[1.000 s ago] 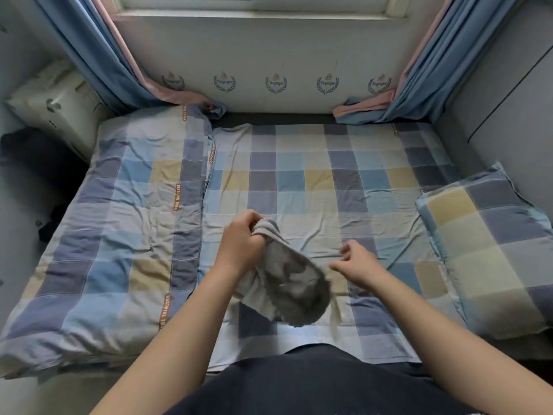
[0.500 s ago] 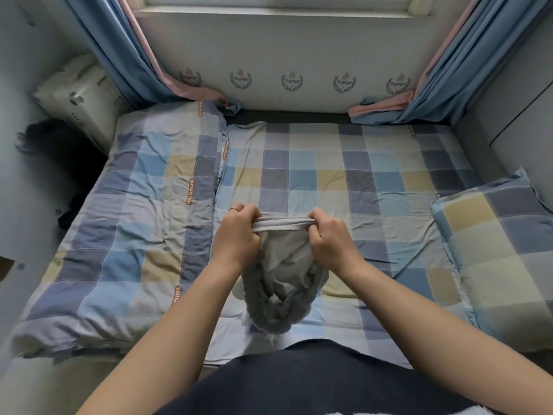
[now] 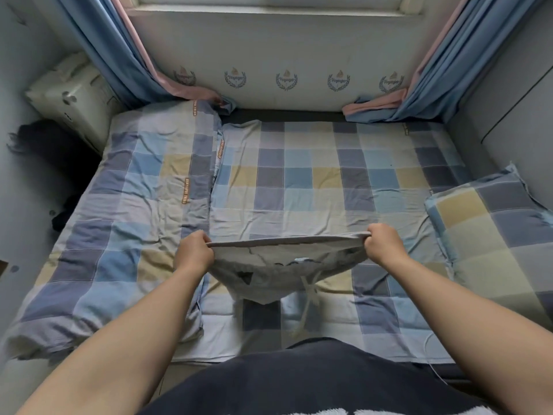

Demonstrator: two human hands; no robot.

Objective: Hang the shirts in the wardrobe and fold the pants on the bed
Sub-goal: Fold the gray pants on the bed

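Grey soft pants point(image 3: 278, 265) are now pulled wide open between two hands, above the checked bed point(image 3: 299, 181). A moment ago the hands were close together and the pants hung down in a bunched lump. Now the left hand point(image 3: 193, 254) and the right hand point(image 3: 386, 245) are well apart, and each one is closed tight on one end of the waistband. The band is stretched out nearly flat and straight. I think that means the pants are being shaken out and made ready to lay down and fold, so the folding has only just begun

The legs of the pants hang down below the band and bunch up, so I cannot tell how long they are or if they are twisted. A white string point(image 3: 309, 298) dangles from the middle. There is a dark patch on the cloth, but I cannot make out what it is. No shirts or wardrobe are in sight. A pillow point(image 3: 493, 235) sits at the right
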